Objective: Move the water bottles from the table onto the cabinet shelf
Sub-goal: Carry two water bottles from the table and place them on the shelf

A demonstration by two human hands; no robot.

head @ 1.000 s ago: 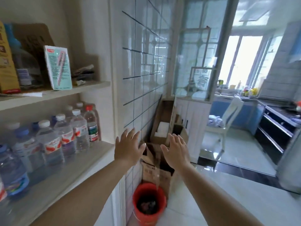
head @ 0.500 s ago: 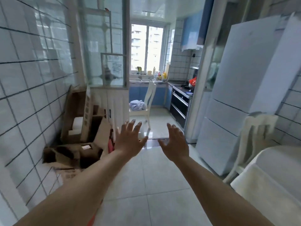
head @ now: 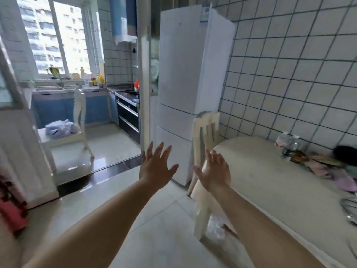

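Left hand: the left hand [head: 155, 169] is held out in the air over the floor [head: 146, 219], fingers spread wide, holding nothing.
Right hand: the right hand [head: 215, 172] is also raised with fingers spread and empty, just before the near corner of the tabletop [head: 270, 190].
Water bottles: blurred clear water bottles [head: 290, 145] stand at the far edge of the tabletop by the tiled wall [head: 289, 74], well apart from both hands; their number cannot be told.
Beside the bottles: a dark object and crumpled pinkish items lie to the right of them, too blurred to name.
Chair: a white chair [head: 205, 136] stands between the tabletop and the fridge [head: 185, 64].
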